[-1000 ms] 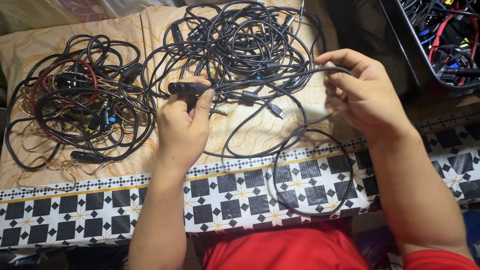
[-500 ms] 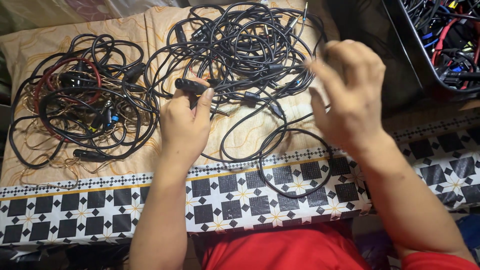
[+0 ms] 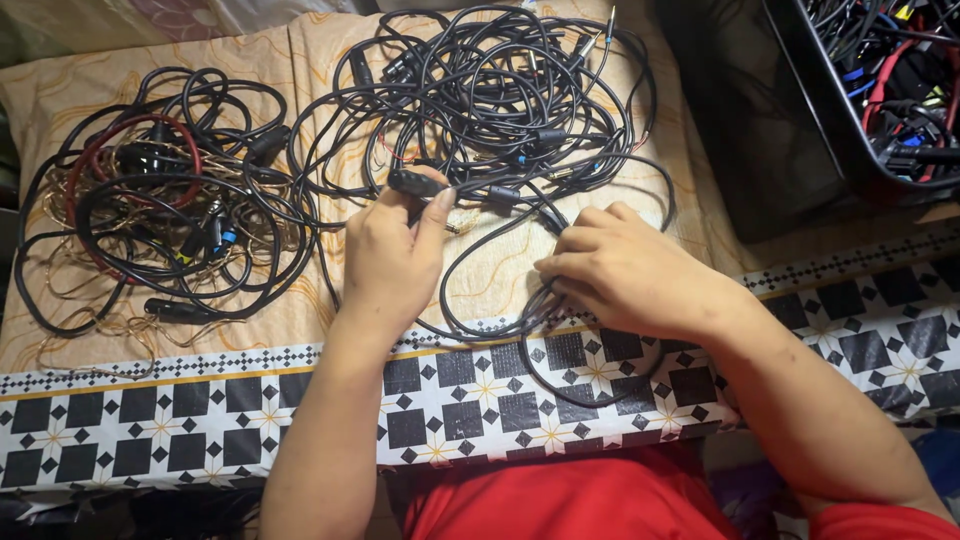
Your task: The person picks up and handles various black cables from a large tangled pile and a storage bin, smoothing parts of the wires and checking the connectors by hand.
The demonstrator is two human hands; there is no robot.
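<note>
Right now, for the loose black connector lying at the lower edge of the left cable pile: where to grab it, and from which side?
Probably best to grip the black connector across its barrel, coming straight down from above. It lies flat and roughly horizontal on the cloth, body exposed on top at the edge of the left cable pile. Its cable leaves one end, so pinch mid-barrel, fingers on the two long sides.

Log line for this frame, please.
left hand: pinching black plug | right hand: on black cable loop | cable tangles on cloth | crate far right
</note>
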